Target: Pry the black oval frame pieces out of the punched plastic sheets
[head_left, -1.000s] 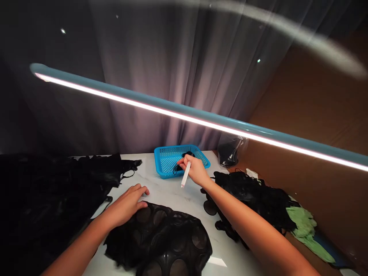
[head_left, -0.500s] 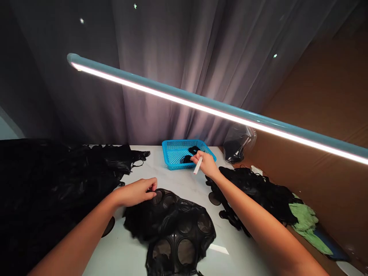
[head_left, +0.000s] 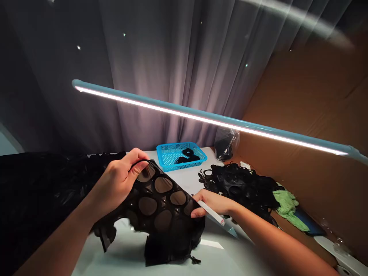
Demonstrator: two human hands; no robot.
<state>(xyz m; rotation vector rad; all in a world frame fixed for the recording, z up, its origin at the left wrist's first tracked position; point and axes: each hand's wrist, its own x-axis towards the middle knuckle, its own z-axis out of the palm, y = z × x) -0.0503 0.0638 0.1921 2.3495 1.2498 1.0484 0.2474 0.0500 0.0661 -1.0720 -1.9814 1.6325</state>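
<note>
A black garment (head_left: 162, 203) with sheer round panels is stretched between my hands above the white table. My left hand (head_left: 123, 172) is closed on its upper left edge, thumb against the cloth. At the right end of the same edge, my right hand (head_left: 211, 203) pinches the fabric between thumb and fingers. A slim white stick-like tool (head_left: 212, 213) also sits in the right hand, pointing down to the right; its exact kind is unclear. The lower part of the garment bunches and hangs down near the table, with a short strap end showing.
Behind stands a blue plastic basket (head_left: 181, 166) with black cord-like pieces (head_left: 186, 157). A large black fabric pile (head_left: 37, 199) lies left, another black heap (head_left: 238, 184) right, beside green cloth (head_left: 286, 205). A clear bag (head_left: 227, 143) and a lit tube lamp (head_left: 201, 118) are farther back.
My right hand has come back from the basket to the garment and grips its edge. My left hand has lifted the garment from the table, spreading its round panels.
</note>
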